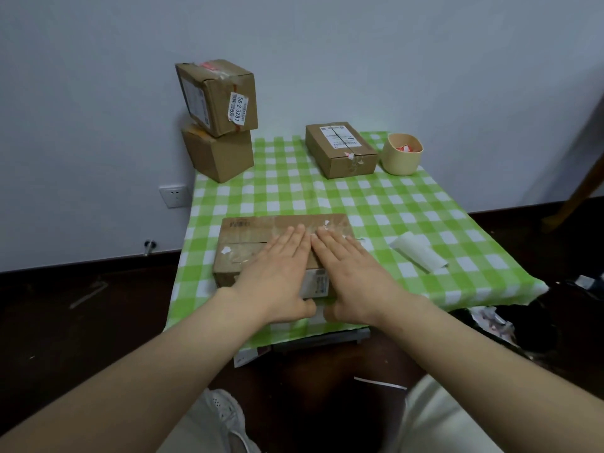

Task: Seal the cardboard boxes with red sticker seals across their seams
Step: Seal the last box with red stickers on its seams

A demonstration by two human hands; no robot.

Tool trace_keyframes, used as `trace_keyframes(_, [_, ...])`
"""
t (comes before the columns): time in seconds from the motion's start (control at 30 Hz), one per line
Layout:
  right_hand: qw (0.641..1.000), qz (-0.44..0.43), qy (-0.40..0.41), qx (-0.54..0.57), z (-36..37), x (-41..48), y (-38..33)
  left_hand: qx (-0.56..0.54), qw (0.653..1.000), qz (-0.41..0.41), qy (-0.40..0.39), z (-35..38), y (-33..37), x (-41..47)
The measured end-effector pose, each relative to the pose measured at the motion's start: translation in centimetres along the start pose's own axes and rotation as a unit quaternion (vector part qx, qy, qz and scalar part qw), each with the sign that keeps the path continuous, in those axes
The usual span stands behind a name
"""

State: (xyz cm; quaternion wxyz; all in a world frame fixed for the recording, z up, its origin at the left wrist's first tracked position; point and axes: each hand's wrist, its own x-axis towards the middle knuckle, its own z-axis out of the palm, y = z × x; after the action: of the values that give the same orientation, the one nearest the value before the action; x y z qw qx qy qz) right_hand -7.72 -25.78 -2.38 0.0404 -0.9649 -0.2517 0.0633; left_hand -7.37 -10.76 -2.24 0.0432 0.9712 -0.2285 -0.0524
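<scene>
"On top of the flat cardboard box (248, 238), the person's left hand (277, 273) and right hand (354, 273) both lie palm down, fingers straight and close together, gripping nothing," the first observer says. "The two hands nearly touch over the middle of the lid."

"And the seam (245, 246)?"

"It runs along the box's long axis, left to right across the person's front, and passes under the fingertips (299, 228). Whether a red seal sits beneath them cannot be told. The hands cover that patch, and only white scraps of old label show around it."

"So the person is pressing something down across the seam, or holding the flaps flat?"

"One of the two, as a guess. A fresh seal would come from the beige cup (402, 154), which stands beyond the box and to its right, well apart from it, with red stickers (405, 148) inside. The right hand is the nearer one to it."

"Anything else around the box?"

"A curled white backing strip (420, 253) lies near its right end on the checked cloth (359, 197). Beyond the box stands a smaller carton (340, 152), and beyond it to the left, two stacked cartons (217, 103)."
</scene>
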Motion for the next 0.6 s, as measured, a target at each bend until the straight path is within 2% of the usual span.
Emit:
trace_keyframes(0.3, [1.000,0.017,0.002,-0.002,-0.2,-0.6,1.0,0.029,0.999,-0.030,0.006,-0.4,-1.8,-1.3])
trace_keyframes(0.43, [0.998,0.055,0.007,0.028,-0.5,-1.0,1.6,0.027,0.999,-0.040,0.007,-0.6,-1.8,-1.2])
trace_keyframes(0.6, [0.998,0.055,0.016,0.003,-0.9,-0.8,1.2,0.013,0.999,-0.042,0.019,-0.4,-1.3,-1.2])
